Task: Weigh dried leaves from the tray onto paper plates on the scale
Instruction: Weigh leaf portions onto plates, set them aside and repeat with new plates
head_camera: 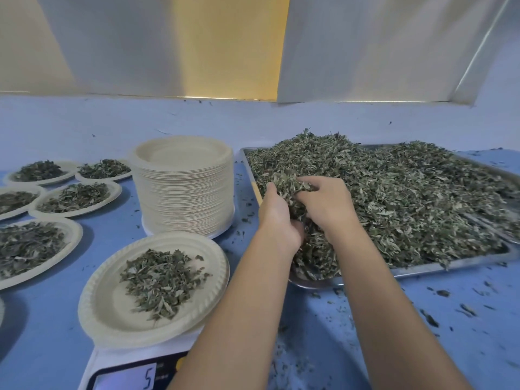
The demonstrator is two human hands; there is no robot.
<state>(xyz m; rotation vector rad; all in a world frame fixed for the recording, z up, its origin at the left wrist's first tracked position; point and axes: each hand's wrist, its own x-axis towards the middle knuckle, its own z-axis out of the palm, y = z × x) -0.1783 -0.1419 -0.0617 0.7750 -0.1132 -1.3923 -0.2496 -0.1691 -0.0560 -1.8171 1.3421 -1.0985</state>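
A metal tray (439,267) on the right holds a deep heap of dried leaves (399,192). Over the tray's near left corner, my left hand (277,218) and my right hand (327,205) face each other and cup a clump of leaves (289,181) between them, fingers curled round it. To the left, a paper plate (107,305) with a small pile of leaves stands on the white scale (112,364). The scale's display (126,378) shows a 5.
A tall stack of empty paper plates (183,184) stands between the scale and the tray. Several plates filled with leaves (76,197) lie at the left on the blue table. Leaf crumbs (439,313) are scattered on the table in front of the tray.
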